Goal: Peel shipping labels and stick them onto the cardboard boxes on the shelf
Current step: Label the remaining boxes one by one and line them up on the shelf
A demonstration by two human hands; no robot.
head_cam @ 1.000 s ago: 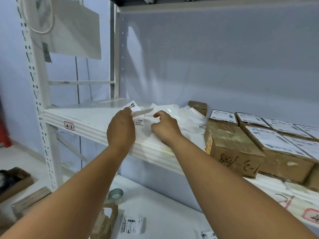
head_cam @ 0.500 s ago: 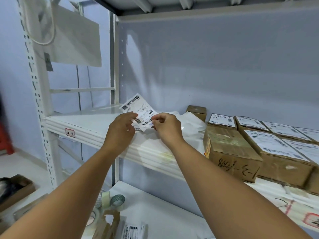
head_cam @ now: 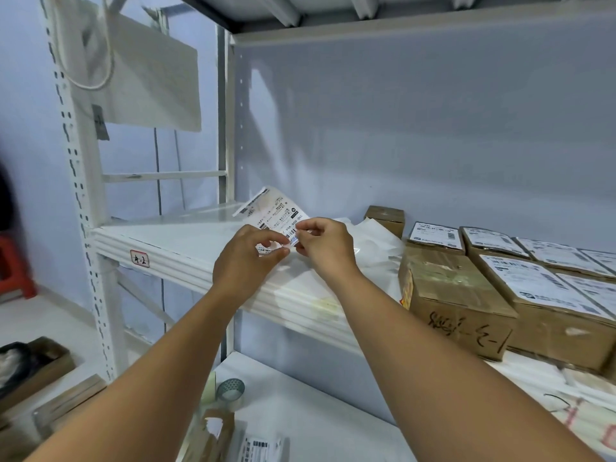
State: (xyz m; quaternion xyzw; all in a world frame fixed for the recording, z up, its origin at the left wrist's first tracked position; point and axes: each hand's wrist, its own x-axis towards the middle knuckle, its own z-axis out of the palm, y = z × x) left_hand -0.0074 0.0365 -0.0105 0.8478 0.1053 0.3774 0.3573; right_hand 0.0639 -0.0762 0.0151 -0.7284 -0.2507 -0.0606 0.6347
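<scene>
A pale blue wall [head_cam: 26,95] was seen on the left, with a light floor [head_cam: 50,315] below it, where a red stool [head_cam: 15,265] was cut off by the frame's edge. A white metal rack [head_cam: 163,176] was set before it. Its perforated upright [head_cam: 85,181] was hung with a white paper bag [head_cam: 150,71], and its glossy shelf [head_cam: 173,235] was marked by a small red-edged tag [head_cam: 139,259] and backed by a grey panel [head_cam: 433,128], on which soft light was reflected.

White shelf [head_cam: 186,240] carries cardboard boxes [head_cam: 460,295] beside loose white sheets [head_cam: 370,243].
</scene>
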